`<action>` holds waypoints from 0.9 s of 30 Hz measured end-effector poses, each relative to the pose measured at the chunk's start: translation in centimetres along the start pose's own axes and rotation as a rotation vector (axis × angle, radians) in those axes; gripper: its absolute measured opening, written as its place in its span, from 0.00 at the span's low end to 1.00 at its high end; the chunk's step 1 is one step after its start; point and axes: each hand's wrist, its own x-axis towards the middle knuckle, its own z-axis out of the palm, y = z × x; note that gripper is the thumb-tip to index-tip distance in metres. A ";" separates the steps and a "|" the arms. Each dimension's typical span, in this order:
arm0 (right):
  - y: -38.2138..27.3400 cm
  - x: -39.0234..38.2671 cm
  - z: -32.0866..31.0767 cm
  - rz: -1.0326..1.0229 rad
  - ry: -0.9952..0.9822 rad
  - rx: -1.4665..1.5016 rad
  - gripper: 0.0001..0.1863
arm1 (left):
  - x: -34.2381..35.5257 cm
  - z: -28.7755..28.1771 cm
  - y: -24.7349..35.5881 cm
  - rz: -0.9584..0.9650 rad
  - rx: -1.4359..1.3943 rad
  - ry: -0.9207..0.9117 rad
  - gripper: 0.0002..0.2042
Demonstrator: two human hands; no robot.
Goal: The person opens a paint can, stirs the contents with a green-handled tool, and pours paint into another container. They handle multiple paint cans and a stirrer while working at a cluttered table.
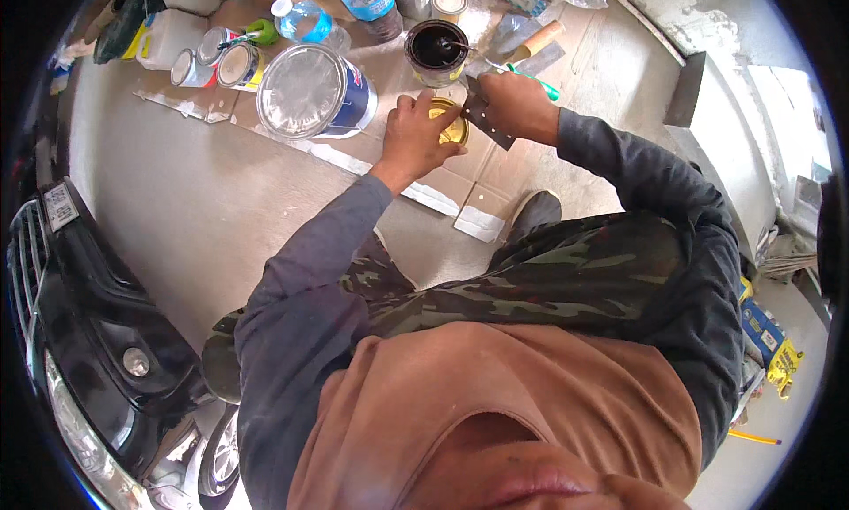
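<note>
Scraper [483, 115] beside gold tin [457, 131]
Left hand [416, 140] grips the tin over cardboard [439, 184], face upward; right hand [522, 107] clasps the scraper, long axis slanting from upper left to lower right.

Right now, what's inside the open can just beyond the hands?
The can holds a dark, glossy substance, with a thin rod reaching in from the right. The dark contents cover the bottom, so anything submerged cannot be seen.
</note>
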 end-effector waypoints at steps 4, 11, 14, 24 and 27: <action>-1.2 0.5 -0.2 -0.022 -0.003 -0.087 0.14 | 0.0 0.6 0.2 0.033 0.008 0.044 0.31; -0.5 1.9 -2.0 -0.009 -0.072 -0.127 0.14 | 0.8 1.4 -0.6 0.075 -0.004 0.101 0.34; -0.1 2.2 -2.1 0.003 -0.085 -0.128 0.13 | 0.9 1.6 -0.8 0.081 0.006 0.112 0.34; 0.6 2.0 -2.0 -0.019 -0.050 -0.129 0.12 | 1.4 1.6 -0.4 0.089 0.006 0.154 0.33; 0.1 1.9 -2.2 -0.018 -0.053 -0.161 0.12 | 1.7 1.5 -0.1 0.088 0.010 0.148 0.33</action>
